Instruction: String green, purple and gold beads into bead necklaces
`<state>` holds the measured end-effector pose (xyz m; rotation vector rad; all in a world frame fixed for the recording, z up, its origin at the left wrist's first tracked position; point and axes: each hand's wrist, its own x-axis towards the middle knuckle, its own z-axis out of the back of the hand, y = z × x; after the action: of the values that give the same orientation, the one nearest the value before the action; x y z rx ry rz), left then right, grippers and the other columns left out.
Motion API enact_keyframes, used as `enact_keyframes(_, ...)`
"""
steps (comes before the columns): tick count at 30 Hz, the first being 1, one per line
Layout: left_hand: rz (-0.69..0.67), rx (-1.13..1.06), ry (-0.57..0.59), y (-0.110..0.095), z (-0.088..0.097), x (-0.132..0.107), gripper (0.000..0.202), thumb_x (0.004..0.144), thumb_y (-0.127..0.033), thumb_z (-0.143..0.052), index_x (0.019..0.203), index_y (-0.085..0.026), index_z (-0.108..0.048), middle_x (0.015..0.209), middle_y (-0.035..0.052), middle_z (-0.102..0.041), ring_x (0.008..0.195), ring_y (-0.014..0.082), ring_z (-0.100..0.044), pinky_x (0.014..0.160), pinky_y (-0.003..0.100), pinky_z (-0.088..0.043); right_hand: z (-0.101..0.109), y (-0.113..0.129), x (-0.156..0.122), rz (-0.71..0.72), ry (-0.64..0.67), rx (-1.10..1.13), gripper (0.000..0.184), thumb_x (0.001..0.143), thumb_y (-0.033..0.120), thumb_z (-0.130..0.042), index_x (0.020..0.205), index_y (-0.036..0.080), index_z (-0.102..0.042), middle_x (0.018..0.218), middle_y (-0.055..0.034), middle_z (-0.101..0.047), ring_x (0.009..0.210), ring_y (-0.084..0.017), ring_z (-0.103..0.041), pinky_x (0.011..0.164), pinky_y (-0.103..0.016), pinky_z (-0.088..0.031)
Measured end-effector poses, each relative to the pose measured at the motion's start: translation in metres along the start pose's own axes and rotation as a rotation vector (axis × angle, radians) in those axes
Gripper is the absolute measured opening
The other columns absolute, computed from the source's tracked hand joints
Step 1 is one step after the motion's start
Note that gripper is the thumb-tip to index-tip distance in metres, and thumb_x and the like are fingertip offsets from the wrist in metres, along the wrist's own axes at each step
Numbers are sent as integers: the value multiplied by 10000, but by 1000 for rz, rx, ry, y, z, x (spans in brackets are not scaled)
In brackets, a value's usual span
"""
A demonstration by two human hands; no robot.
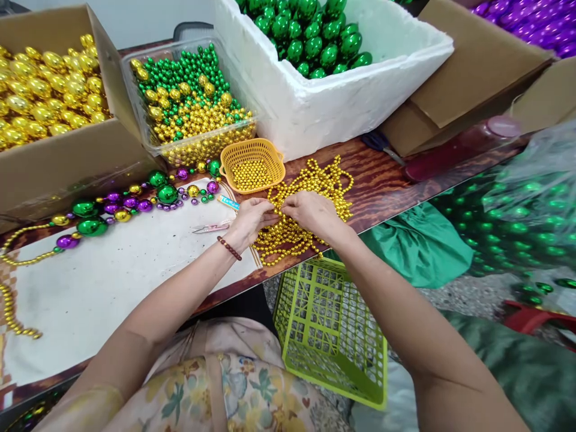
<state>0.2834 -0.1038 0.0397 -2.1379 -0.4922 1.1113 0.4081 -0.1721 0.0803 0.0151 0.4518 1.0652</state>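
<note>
A heap of gold bead strands [330, 174] lies on the wooden table in front of me. Over its left part, my left hand [252, 222] pinches gold beads between thumb and fingers. My right hand [312, 213] is closed too, its fingertips meeting at the same strand just right of the left ones. The exact bit between the fingertips is small and partly hidden. Behind my hands stands an orange basket [281, 171] with loose gold beads [252, 175]. Small scissors [211, 227] lie beside my left hand on a white cloth [121, 276].
A finished-looking green, purple and gold garland [130, 203] runs along the cloth's back edge. Behind are a clear bin [198, 141] of beads, a white foam box [324, 114], and a cardboard box [58, 156]. A lime crate [333, 366] stands below the table edge.
</note>
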Motion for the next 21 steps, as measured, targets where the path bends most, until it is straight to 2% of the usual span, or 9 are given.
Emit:
enact_keyframes(2, -16, -37, -12, 5, 0, 1, 242, 733, -62, -714, 778, -165, -499, 623, -55, -586, 545, 99, -621, 688, 269, -522, 1, 0, 5, 48, 49, -30, 226, 872, 263, -559, 818, 251, -778, 734, -5, -693, 695, -154, -594, 580, -260, -298)
enact_keyframes(4, -48, -44, -43, 10, -2, 2, 259, 723, -71, -728, 796, -170, -501, 614, -67, -571, 526, 83, -594, 650, 241, -493, 2, -3, 12, 105, 126, 16, 199, 818, 207, -581, 726, 230, -757, 632, 13, -632, 611, -130, -535, 553, -256, -282)
enact_keyframes(6, -93, -25, -64, 12, -2, 2, 226, 747, -86, -714, 813, -171, -515, 639, -65, -574, 533, 69, -581, 632, 223, -470, 2, -9, 21, 151, 200, 123, 188, 765, 152, -597, 625, 201, -712, 510, 33, -534, 517, -104, -454, 518, -250, -263)
enact_keyframes(9, -167, 50, -23, 13, 0, 1, 119, 801, -94, -648, 875, -163, -584, 750, -28, -633, 610, 67, -605, 659, 221, -470, -1, -18, 32, 187, 278, 331, 207, 719, 101, -603, 530, 175, -647, 414, 56, -436, 429, -72, -341, 466, -236, -231)
enact_keyframes(13, -329, 209, 75, 16, 7, 3, 229, 753, -28, -608, 933, -162, -655, 869, 9, -678, 748, 94, -625, 761, 244, -495, -6, -23, 38, 163, 363, 543, 185, 709, 96, -604, 559, 166, -686, 410, 58, -474, 394, -55, -282, 421, -217, -207)
enact_keyframes(15, -402, 278, 64, 20, 10, 7, 226, 725, -28, -638, 906, -163, -649, 852, 8, -664, 790, 108, -615, 776, 243, -494, -6, -22, 38, 156, 396, 601, 182, 715, 102, -611, 574, 165, -707, 421, 56, -494, 387, -49, -273, 412, -212, -205)
enact_keyframes(19, -443, 466, -51, 24, 17, 16, 136, 726, -107, -691, 821, -166, -616, 779, -1, -638, 731, 110, -567, 691, 220, -454, -7, -21, 38, 161, 399, 647, 184, 734, 155, -662, 554, 160, -700, 421, 53, -493, 377, -38, -263, 389, -204, -190)
enact_keyframes(21, -422, 582, -21, 20, 20, 18, 55, 756, -170, -683, 764, -162, -630, 733, 3, -632, 675, 110, -528, 640, 220, -418, -8, -22, 39, 161, 391, 642, 144, 735, 188, -687, 600, 160, -729, 420, 56, -496, 372, -34, -261, 377, -197, -184)
